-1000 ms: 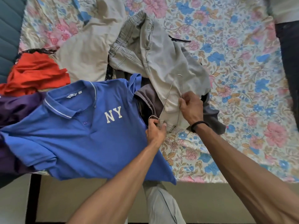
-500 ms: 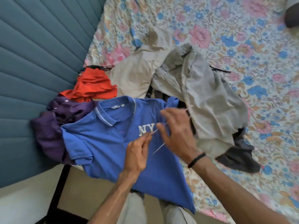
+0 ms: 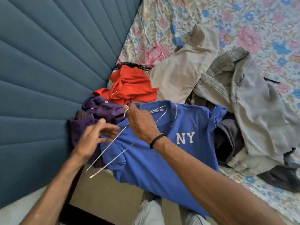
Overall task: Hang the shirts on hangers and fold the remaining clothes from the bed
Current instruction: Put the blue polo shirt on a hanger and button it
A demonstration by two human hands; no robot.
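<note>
Two hands worked above a blue polo (image 3: 155, 153) that lay across the near edge of the bed (image 3: 243, 18), its collar toward the far left and the white letters NY on its chest. The right hand (image 3: 141, 122) was curled round a thin wire hanger (image 3: 113, 140), its forefinger hooked through the hanger's hook near the collar; a black band circled that wrist. The hanger's long wires slanted down to the near left, past the polo's sleeve and out over the bed's edge. The left hand (image 3: 95, 137) hovered just left of the wires with fingers spread and loosely bent, blurred, holding nothing; whether it touched the hanger could not be told.

Left of the polo a purple shirt (image 3: 100, 111) was bunched against the teal padded headboard (image 3: 48, 62). Beyond it lay a crumpled red garment (image 3: 131, 85), then a beige one (image 3: 181, 70) farther right. Grey trousers (image 3: 253, 101) sprawled on the right over dark clothes (image 3: 227, 137), all on the flowered sheet.
</note>
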